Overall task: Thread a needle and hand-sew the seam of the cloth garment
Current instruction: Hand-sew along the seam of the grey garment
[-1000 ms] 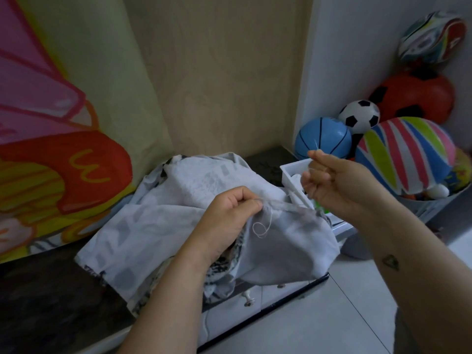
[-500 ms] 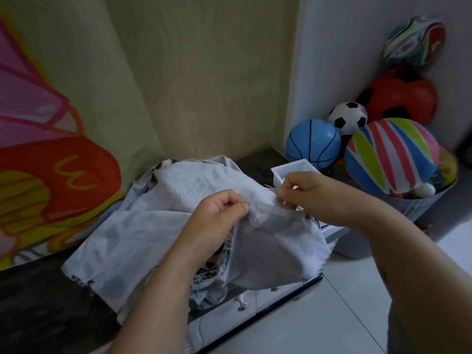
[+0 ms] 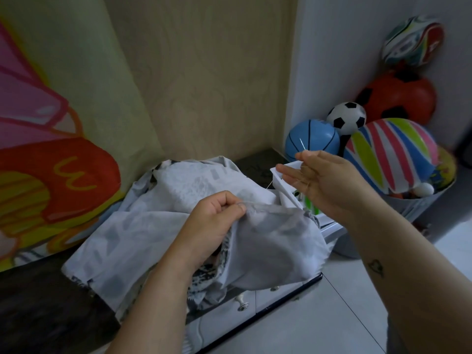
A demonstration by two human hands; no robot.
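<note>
Since half a second ago the right hand has risen from the fold and swung out to the centre right of the frame. Its thumb and forefinger tips pinch the needle, which shows as a thin glint against the blue ball, while the other fingers lie nearly straight. A faint thread trails from that hand down towards the cloth. At centre frame the left hand pinches a raised fold of the cloth garment between thumb and curled fingers. The rest of the garment lies heaped on the dark cabinet top, just beside a white tray. Threading looks done and a stitch is apparently being drawn through, so sewing is under way. How much of the seam is closed cannot be told, and more stitches and a finishing knot probably remain.
</note>
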